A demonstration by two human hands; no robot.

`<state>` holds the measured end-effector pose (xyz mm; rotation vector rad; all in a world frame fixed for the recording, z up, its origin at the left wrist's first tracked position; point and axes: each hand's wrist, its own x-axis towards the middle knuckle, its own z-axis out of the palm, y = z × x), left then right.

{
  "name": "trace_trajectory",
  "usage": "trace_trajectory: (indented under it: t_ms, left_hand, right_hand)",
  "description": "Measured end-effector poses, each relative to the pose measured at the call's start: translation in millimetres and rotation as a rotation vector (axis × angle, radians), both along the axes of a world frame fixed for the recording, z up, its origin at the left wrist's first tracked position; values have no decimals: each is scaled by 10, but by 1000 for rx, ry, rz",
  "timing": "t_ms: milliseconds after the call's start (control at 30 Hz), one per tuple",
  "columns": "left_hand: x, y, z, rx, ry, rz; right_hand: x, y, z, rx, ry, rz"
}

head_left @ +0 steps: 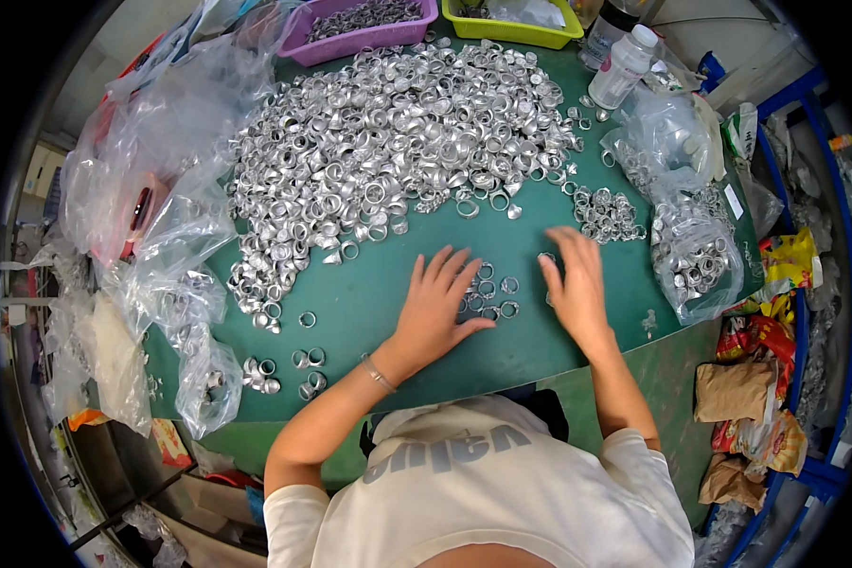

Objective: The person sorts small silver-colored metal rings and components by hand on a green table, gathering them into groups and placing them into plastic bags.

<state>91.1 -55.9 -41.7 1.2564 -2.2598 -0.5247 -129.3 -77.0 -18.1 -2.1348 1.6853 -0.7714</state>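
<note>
A: Hands?
B: Left hand (435, 301): fingers spread, beside the small ring group (487, 290) on the green tabletop (369, 355). Right hand (577, 289): half-curled; whether it pinches the single ring (546, 257) near its thumb, unclear.
A: Step?
B: Probably sorting from the ring heap (398, 133). Next move calls for light, one-at-a-time fingertip picking.

Through my feed, the rings (398, 142) come up silver against a deep green table (350, 298). I make out a purple tub (374, 40) and a yellow-green tub (516, 35), a white bottle (623, 70), a silver bracelet (379, 376), and a white shirt (483, 502) with grey lettering. To me the rack (828, 473) reads bright blue, the paper bag (734, 390) plain brown, and one packet (791, 259) mostly yellow.
</note>
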Motion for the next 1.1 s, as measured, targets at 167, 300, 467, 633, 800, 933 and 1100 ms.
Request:
trace_trajectory:
  t_ms: [167, 300, 467, 633, 800, 933, 1100]
  left_hand:
    - [-231, -63, -99, 4, -135, -95]
    - [-93, -29, -88, 81, -14, -95]
    - [157, 48, -27, 107, 99, 26]
    - [215, -31, -93, 101, -8, -126]
    - [270, 22, -242, 102, 59, -159]
    - [261, 147, -151, 81, -79, -72]
    - [363, 252, -62, 109, 97, -9]
  right_hand:
    - [99, 13, -179, 52, 193, 83]
    - [287, 138, -147, 120, -5, 286]
    - [353, 177, -77, 153, -79, 248]
    - [473, 270, -202, 257, -127, 344]
    - [461, 266, -334, 218, -242, 444]
    - [467, 291, -353, 168, -235, 514]
    - [531, 300, -328, 130, -227, 540]
